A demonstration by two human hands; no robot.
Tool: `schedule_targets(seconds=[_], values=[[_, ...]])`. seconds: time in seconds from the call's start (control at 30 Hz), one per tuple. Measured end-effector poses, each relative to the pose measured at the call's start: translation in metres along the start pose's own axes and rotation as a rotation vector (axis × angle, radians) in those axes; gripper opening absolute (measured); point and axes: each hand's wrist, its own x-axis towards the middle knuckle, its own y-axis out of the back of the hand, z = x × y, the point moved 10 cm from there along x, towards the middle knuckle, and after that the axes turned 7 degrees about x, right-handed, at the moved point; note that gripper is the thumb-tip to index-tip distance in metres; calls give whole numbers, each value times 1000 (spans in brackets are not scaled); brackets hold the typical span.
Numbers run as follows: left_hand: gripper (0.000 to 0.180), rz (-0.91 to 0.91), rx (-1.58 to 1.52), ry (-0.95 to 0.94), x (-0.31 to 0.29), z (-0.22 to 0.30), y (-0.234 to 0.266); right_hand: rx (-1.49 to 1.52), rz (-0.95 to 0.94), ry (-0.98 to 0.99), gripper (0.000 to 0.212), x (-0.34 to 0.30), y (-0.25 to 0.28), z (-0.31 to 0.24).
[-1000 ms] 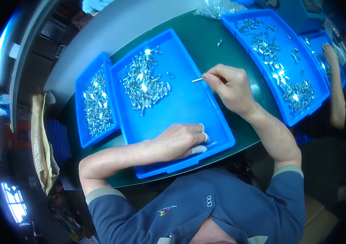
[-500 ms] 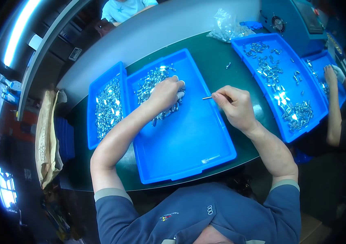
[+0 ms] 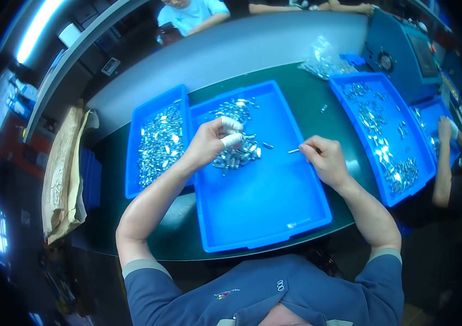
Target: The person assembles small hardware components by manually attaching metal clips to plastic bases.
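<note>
My left hand (image 3: 209,142) is over a heap of small shiny metal cylinders (image 3: 236,157) in the middle blue tray (image 3: 263,206). White coverings wrap its thumb and a finger, which curl toward each other in a pinch. Whatever lies between the tips is too small to make out. At the tray's right edge, my right hand (image 3: 326,162) is closed on a thin metal rod (image 3: 294,150), its free end pointing left over the tray. One loose metal cylinder (image 3: 268,145) lies right of the heap. A small clear strip (image 3: 298,223) rests near the tray's front edge.
A blue tray (image 3: 131,182) full of metal cylinders adjoins on the left; another (image 3: 381,199) stands right. Behind are a clear bag of parts (image 3: 326,62) and a machine (image 3: 404,54). A co-worker's hand (image 3: 446,129) is at the far-right tray. A grey partition (image 3: 198,68) borders the green table.
My left hand has drawn back toward me from the heap, its covered fingers now in sight. The right hand still grips the rod. The whole view has shifted slightly.
</note>
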Motion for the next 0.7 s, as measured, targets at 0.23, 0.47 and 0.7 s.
schedule_targets(seconds=[0.23, 0.47, 0.7], values=[[16, 174, -69, 37, -19, -23, 57, 27, -149, 99, 16, 49, -56, -67], [18, 102, -393, 36, -16, -34, 52, 176, -200, 19, 17, 99, -109, -45], [16, 67, -372, 12, -12, -23, 44, 267, -218, 16, 17, 114, -130, -27]])
